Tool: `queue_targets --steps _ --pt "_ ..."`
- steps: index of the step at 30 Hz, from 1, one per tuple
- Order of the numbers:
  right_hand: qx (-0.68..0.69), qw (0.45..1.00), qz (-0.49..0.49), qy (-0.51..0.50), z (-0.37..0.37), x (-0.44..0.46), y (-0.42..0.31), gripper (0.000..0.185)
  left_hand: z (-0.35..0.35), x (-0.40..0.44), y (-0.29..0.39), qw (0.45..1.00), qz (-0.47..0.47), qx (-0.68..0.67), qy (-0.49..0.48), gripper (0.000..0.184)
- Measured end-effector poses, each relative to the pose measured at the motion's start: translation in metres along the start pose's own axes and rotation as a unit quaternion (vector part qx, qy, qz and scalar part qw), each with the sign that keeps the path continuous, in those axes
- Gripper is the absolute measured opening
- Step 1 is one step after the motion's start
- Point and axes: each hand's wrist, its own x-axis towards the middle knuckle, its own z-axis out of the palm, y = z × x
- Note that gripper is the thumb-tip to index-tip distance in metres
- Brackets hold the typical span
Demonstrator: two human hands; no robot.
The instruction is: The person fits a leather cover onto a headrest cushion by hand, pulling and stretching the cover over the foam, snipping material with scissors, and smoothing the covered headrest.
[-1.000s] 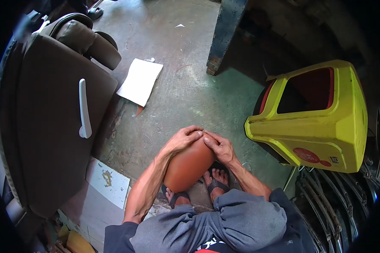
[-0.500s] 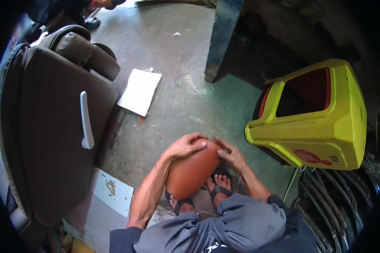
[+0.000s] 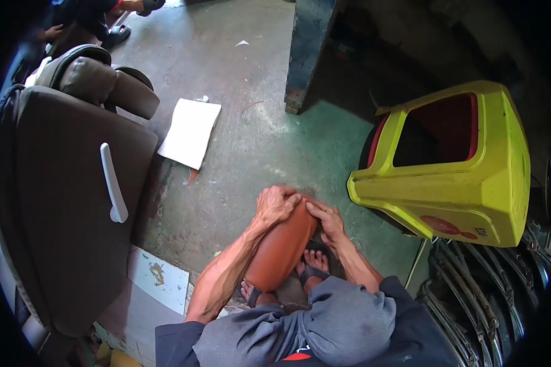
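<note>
A smooth reddish-brown padded piece (image 3: 278,252) stands tilted between my feet, its lower end by my left sandal. My left hand (image 3: 277,205) grips its upper end from the left, fingers curled over the edge. On the right side of that same end, my right hand (image 3: 326,220) pinches the covering with thumb and fingers. The covering shows creases running down from the hands. The underside of the piece is hidden.
A dark brown seat (image 3: 73,208) with a white lever (image 3: 112,183) fills the left. White sheet (image 3: 190,133) lies on the floor. Yellow plastic stool (image 3: 496,183) and metal frames (image 3: 471,293) are at right. Blue post (image 3: 306,55) stands ahead; another person is at upper left.
My right hand, fingers apart half a second ago, has closed on the upper end. My left hand has curled tighter there. The piece looks narrower and more creased, and the view has shifted slightly.
</note>
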Motion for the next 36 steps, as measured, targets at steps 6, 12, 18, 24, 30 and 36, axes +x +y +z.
queue_targets --steps 6,12,18,24,30,36 --pt "0.027 0.994 0.037 -0.104 -0.011 -0.010 -0.010 0.043 -0.006 -0.005 -0.045 0.944 0.083 -0.278 -0.154 0.037" --pt "-0.155 0.979 -0.042 -0.126 0.012 -0.017 -0.022 0.051 -0.004 -0.043 -0.063 0.991 0.030 -0.130 -0.004 0.061" --pt "-0.352 0.918 -0.118 -0.140 0.012 -0.014 -0.021 0.055 -0.004 -0.059 -0.090 0.962 -0.069 -0.252 -0.081 0.071" --pt "-0.264 0.956 -0.130 0.006 0.007 -0.008 0.036 0.063 0.018 -0.077 -0.130 0.827 -0.129 -0.523 -0.158 0.078" --pt "-0.033 0.996 -0.081 0.001 0.040 -0.010 0.034 0.055 -0.011 -0.139 -0.115 0.692 -0.069 -0.707 -0.129 0.080" --pt "0.104 0.991 0.020 -0.076 0.069 -0.008 0.016 0.056 0.028 -0.169 -0.075 0.716 -0.131 -0.683 -0.060 0.079"
